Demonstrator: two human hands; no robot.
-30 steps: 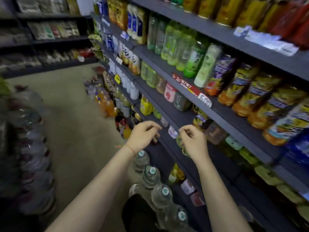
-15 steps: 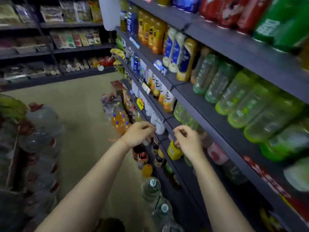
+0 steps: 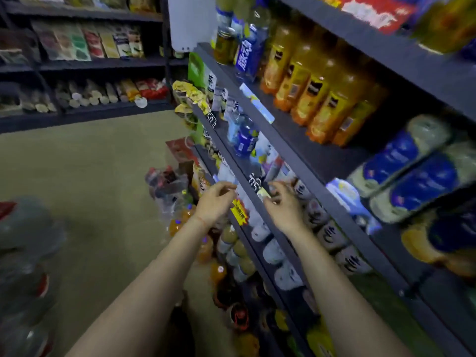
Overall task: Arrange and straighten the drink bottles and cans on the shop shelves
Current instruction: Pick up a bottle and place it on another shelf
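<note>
Far left, blurred water jugs stand on the floor. The left hand hovers at the front edge of a dark shelf, fingers loosely curled, holding nothing I can make out, just above a yellow price tag. The right hand is at the same edge, fingers curled near a pale label (whether it pinches the label, I cannot tell). Just right of it runs a row of white cans along that shelf. Higher up, orange juice bottles line the front edge, with blue-labelled bottles lying further right.
</note>
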